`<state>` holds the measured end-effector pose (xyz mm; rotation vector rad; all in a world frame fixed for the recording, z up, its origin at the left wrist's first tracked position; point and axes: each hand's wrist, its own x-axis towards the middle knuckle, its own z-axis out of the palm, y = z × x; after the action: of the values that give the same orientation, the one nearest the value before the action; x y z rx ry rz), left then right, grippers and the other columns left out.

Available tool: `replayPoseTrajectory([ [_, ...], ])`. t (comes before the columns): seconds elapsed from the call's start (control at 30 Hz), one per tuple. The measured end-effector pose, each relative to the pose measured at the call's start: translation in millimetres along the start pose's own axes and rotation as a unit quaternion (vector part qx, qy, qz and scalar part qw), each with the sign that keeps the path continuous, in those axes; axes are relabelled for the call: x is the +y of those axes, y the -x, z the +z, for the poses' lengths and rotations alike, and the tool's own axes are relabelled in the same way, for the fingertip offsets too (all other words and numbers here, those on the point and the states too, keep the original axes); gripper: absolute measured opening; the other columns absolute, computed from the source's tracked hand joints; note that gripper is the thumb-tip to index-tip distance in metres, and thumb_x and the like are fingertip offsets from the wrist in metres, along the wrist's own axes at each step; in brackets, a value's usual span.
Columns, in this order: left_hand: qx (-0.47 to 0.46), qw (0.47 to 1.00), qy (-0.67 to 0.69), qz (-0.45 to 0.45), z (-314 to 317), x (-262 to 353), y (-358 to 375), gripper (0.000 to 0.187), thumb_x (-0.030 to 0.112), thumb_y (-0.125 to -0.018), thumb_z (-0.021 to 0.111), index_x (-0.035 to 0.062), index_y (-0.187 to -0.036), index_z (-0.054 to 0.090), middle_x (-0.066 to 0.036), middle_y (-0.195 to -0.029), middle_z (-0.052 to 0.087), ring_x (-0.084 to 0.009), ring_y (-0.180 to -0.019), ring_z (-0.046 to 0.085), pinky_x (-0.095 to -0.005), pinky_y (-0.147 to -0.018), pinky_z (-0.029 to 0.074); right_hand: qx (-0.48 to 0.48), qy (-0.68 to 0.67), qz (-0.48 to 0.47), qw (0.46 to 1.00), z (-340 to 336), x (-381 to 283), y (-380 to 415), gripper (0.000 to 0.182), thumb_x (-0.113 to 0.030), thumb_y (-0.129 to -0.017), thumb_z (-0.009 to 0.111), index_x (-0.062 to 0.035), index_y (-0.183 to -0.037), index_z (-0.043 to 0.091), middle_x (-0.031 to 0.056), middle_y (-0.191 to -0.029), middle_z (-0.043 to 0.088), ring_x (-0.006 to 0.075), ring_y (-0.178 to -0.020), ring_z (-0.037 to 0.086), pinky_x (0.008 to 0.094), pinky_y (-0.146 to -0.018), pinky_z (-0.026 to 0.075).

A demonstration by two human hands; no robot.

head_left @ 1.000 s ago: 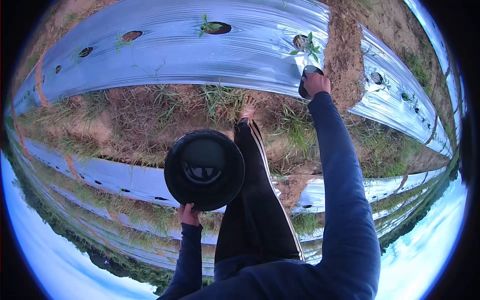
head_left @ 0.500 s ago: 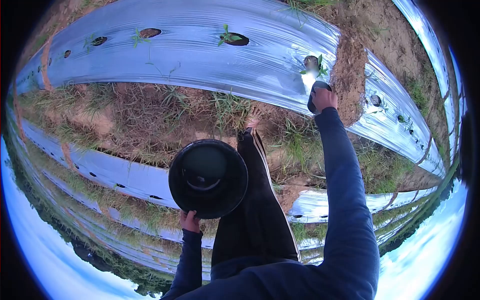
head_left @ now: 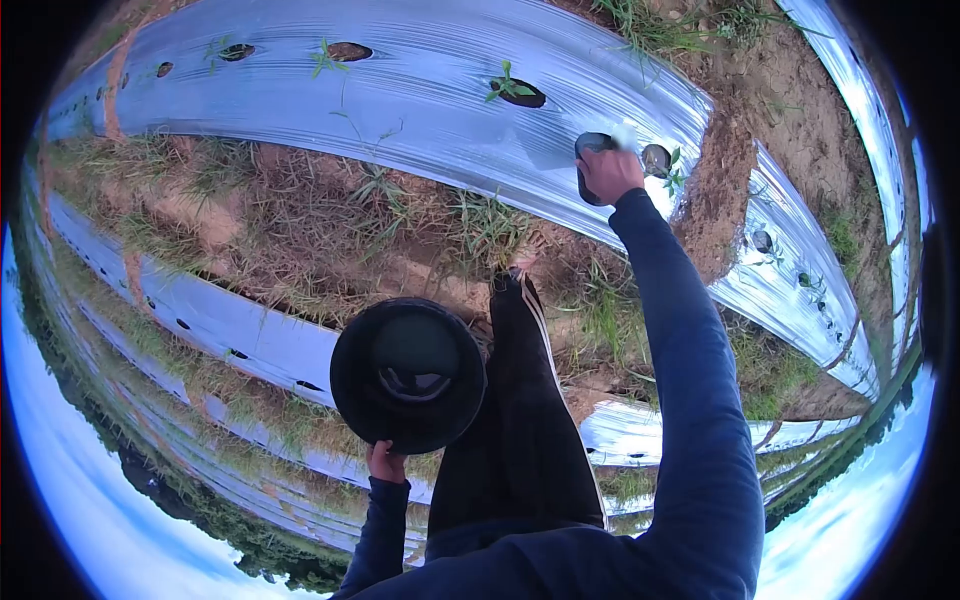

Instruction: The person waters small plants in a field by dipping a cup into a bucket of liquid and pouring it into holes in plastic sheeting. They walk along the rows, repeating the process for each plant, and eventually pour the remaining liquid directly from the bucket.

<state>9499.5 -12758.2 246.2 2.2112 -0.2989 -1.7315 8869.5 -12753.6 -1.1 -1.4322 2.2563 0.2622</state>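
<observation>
My left hand (head_left: 386, 461) grips the near rim of a round black bucket (head_left: 352, 385). Dark liquid with bright reflections seems to lie inside it. My right hand (head_left: 614, 175) is closed around a dark scoop, apparently a cup (head_left: 585, 180), held over the silver plastic mulch (head_left: 440, 130). Just right of that hand, a planting hole (head_left: 656, 160) has a small green seedling (head_left: 675, 172) at its edge. Another seedling (head_left: 507, 85) stands at a hole further left. The cup's inside cannot be made out.
Dry grass and weeds (head_left: 300, 220) fill the furrow where my bare foot (head_left: 528, 255) stands. A soil strip (head_left: 725, 195) crosses the mulch at the right. More plastic-covered beds (head_left: 250, 340) run alongside, with several holes in them.
My right hand has moved left with the cup, from below the right-hand hole to its left side. The view has shifted slightly. My left hand still holds the bucket.
</observation>
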Motion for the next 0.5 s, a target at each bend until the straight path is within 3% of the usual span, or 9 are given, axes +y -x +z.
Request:
replayPoseTrajectory([
  [0.17,0.037,0.997,0.064,-0.005,-8.9,6.1,17.6,0.034,0.004,-0.078,0.056,0.0037,-0.112,0.058,-0.011,-0.106,0.065,-0.0267,-0.092,0.067,-0.0411,-0.076,0.06,-0.019,0.028,-0.022,0.999,-18.0,-36.8,-42.0,0.028,-0.037,-0.091,0.059,-0.0127,-0.084,0.071,0.0084,-0.072,0.07,0.0283,-0.069,0.069,0.0416,-0.062,0.053],
  [0.33,0.098,0.983,0.151,-0.024,-15.4,33.1,29.3,0.034,0.011,-0.078,0.06,0.0049,-0.111,0.059,-0.008,-0.104,0.065,-0.0232,-0.089,0.064,-0.0398,-0.078,0.057,-0.056,0.051,-0.037,0.997,-29.9,-52.4,-52.0,0.029,-0.037,-0.092,0.057,-0.0122,-0.084,0.07,0.0093,-0.074,0.07,0.0284,-0.074,0.07,0.0428,-0.066,0.053],
  [0.5,0.108,0.97,0.217,0.032,-17.7,72.8,30.5,0.033,0.012,-0.077,0.059,0.0057,-0.109,0.059,-0.008,-0.106,0.065,-0.022,-0.089,0.064,-0.0382,-0.077,0.056,-0.047,0.06,-0.076,0.994,-60.2,-74.8,-56.6,0.031,-0.038,-0.094,0.054,-0.0109,-0.085,0.066,0.0108,-0.069,0.067,0.0298,-0.068,0.068,0.0442,-0.064,0.051],
])
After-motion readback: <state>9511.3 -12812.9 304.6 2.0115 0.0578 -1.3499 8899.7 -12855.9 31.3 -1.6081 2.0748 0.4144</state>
